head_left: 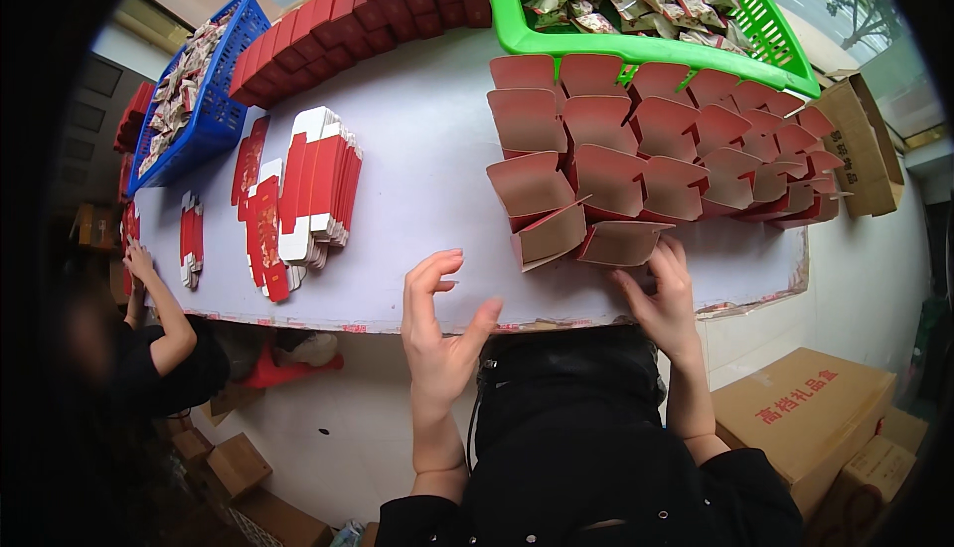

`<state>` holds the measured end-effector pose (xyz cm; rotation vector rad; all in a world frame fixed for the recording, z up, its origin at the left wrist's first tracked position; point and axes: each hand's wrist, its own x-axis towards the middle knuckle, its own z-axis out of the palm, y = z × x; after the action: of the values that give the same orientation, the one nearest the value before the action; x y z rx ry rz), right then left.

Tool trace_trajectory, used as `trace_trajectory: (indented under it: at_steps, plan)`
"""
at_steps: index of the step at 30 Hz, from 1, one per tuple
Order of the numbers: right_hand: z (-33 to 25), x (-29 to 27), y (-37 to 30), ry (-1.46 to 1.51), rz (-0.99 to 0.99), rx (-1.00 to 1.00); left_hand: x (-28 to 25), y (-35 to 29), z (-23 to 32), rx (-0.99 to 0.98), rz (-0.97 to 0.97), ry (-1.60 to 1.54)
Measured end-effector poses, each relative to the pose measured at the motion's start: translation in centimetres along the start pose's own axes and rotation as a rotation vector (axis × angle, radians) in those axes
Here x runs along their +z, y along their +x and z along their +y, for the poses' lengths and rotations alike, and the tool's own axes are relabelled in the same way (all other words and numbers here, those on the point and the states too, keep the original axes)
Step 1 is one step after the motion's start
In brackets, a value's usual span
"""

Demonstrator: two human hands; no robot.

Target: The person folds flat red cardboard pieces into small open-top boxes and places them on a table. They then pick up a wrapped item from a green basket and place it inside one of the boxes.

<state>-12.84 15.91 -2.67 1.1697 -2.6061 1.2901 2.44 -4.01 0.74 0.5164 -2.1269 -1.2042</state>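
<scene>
My left hand (437,333) is raised over the front edge of the table, fingers curled loosely and thumb apart, with nothing in it. At the front row of open-topped red boxes, my right hand (666,299) touches the right corner of the nearest box (621,243). Its thumb and fingers are spread apart there; part of the contact is hidden. To the left of that box stands another open box (552,236). Behind them, several rows of red boxes (606,174) stand close together with pale inner flaps raised.
A green basket (576,45) and a blue basket (214,100) hold small wrapped packets. Closed red boxes (338,25) are stacked at the back. Flat red-and-white cartons (323,184) lie left of centre. A co-worker's hand (139,264) is far left. Cardboard boxes (805,418) stand at right.
</scene>
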Motion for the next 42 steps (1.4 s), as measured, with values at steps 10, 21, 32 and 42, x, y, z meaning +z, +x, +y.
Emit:
trace_trajectory:
  at_steps: [10, 21, 32, 42]
  plan:
    - [-0.8, 1.3, 0.5, -0.054, 0.044, 0.034, 3.5, 1.7, -1.1, 0.176, -0.095, 0.075]
    - [-0.9, 1.4, 0.6, -0.054, 0.088, 0.004, 3.3, 1.3, -1.9, 0.051, -0.216, -0.123]
    - [-1.1, 1.4, 0.5, -0.102, 0.046, -0.002, 3.5, 1.9, -1.9, 0.074, -0.207, -0.232]
    - [-1.6, 1.7, 0.5, -0.064, 0.089, 0.04, 4.1, 1.6, -2.6, 0.056, -0.072, -0.186]
